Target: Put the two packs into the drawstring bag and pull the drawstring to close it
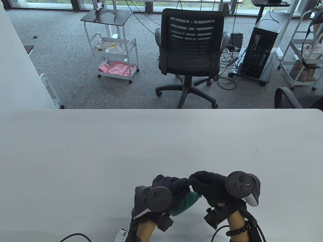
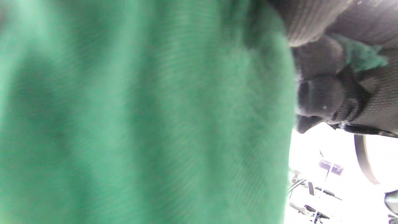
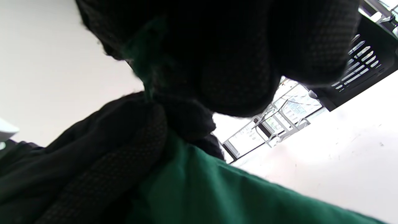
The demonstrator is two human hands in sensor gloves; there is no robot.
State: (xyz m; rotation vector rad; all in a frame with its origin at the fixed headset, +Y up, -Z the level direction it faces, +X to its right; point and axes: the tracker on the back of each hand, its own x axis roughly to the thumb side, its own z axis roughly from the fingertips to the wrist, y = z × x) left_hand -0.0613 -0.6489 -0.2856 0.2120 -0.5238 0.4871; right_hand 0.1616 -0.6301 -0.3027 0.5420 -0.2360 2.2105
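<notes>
Grip: left hand (image 1: 165, 187) and right hand (image 1: 209, 184) both clutch green drawstring bag (image 1: 185, 203) | fabric soft, light (packs unseen) | hold at the mouth.

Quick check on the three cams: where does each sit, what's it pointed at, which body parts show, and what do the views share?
Table view: high, angled down over the white table toward an office chair; both gloved hands, left hand, right hand, hold the green bag.
Left wrist view: pressed against the bag; dark fingers at right.
Right wrist view: under the hand, looking up and out; fingers grip the bag.
Shared: all show the bag and gloved fingers.
</notes>
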